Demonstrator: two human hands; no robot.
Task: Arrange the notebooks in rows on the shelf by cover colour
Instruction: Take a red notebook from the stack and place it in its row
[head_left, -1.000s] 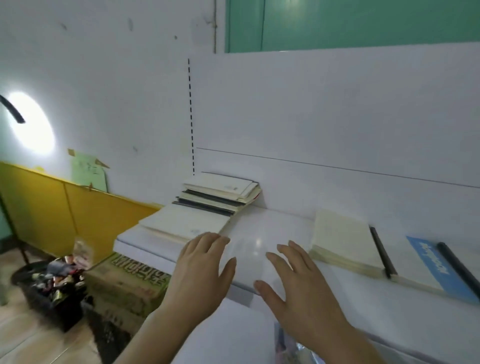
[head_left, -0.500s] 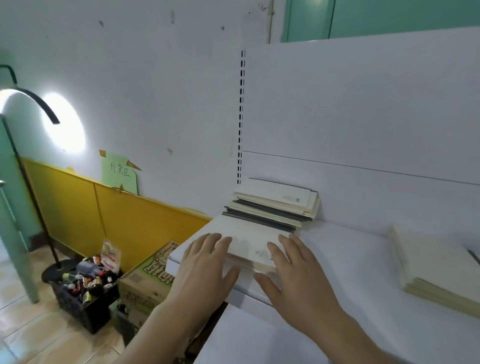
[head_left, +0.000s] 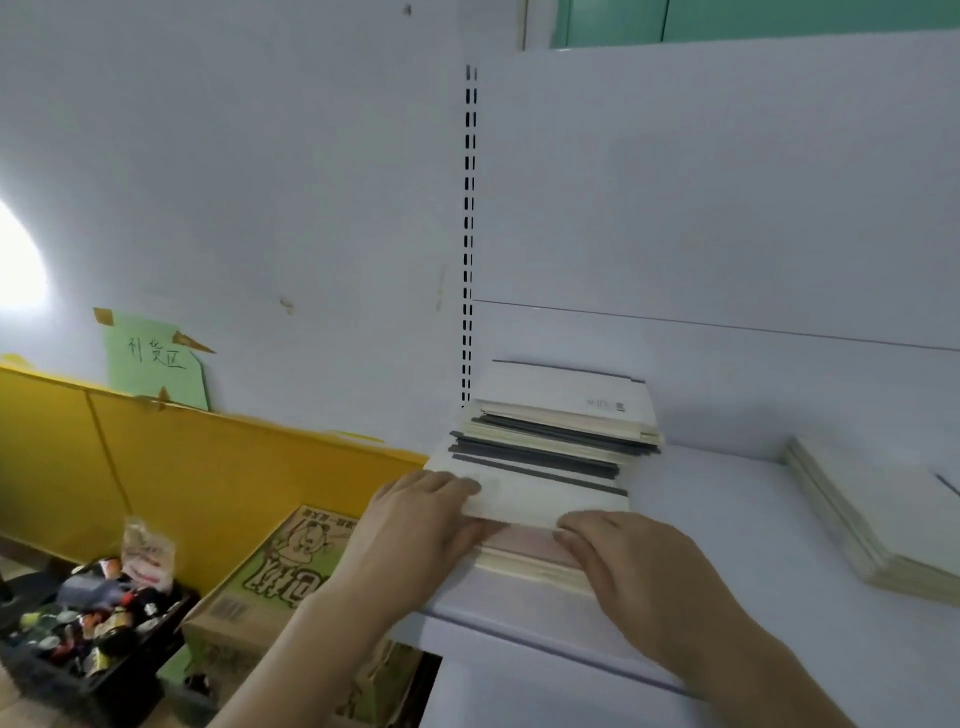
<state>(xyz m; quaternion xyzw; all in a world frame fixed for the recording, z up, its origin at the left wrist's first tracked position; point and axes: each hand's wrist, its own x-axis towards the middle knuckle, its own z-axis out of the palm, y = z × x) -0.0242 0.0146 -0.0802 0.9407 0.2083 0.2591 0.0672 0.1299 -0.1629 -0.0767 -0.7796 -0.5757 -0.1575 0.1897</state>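
Both hands at the near-left corner of the white shelf (head_left: 727, 519), working the front pile of cream notebooks (head_left: 540, 525). Left hand (head_left: 415, 525) curled round the pile's left edge, fingertips hooked over the top cream cover and raising it off the ones below. Right hand (head_left: 649, 571) laid on the pile's near right part, fingers bent over the exposed lower notebook, a pinkish strip showing between the 2 hands; whether those fingers pinch or only press, cannot tell.

Directly behind, touching the front pile: a taller, uneven stack of notebooks (head_left: 556, 431), cream and white covers with dark spines poking out at differing angles, set against the shelf's back panel beside the slotted upright (head_left: 469, 234). Well apart on the right, a second pile of cream notebooks (head_left: 883, 509) lying flat, cut off by the frame edge.

Left of the shelf and lower: a printed cardboard box (head_left: 270, 587) on the floor, a black crate (head_left: 88, 644) packed with small bottles and jars, a yellow panel (head_left: 156, 467) along the wall, and a green paper sign (head_left: 156, 364) with handwritten characters taped above it
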